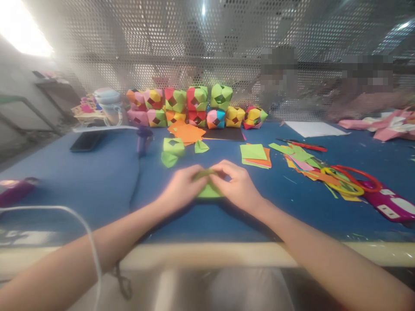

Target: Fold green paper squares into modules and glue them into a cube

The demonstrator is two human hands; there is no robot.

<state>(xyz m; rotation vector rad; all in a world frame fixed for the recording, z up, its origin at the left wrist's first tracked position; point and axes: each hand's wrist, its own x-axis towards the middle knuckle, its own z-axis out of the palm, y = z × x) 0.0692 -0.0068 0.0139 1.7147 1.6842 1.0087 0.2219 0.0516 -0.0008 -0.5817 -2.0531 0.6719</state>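
Observation:
Both hands meet over a sheet of green paper [210, 191] close to the front of the blue table. My left hand [185, 182] is closed on its left side, fingers pinching the far edge, which looks curled or folded over. My right hand [238, 183] grips the same far edge from the right, thumb and fingers together. Beyond the left hand lie a partly assembled green paper piece [173, 147] and a small folded green piece [201, 147]. A stack of green and orange square papers [254, 153] rests beyond the right hand.
Several colourful folded paper cubes [197, 106] line the back by the perforated screen. Orange paper [186, 131] lies before them. At right are paper scraps [304, 160], scissors [343, 181] and a purple case [392, 203]. A phone [87, 140] and white cable [71, 211] are at left.

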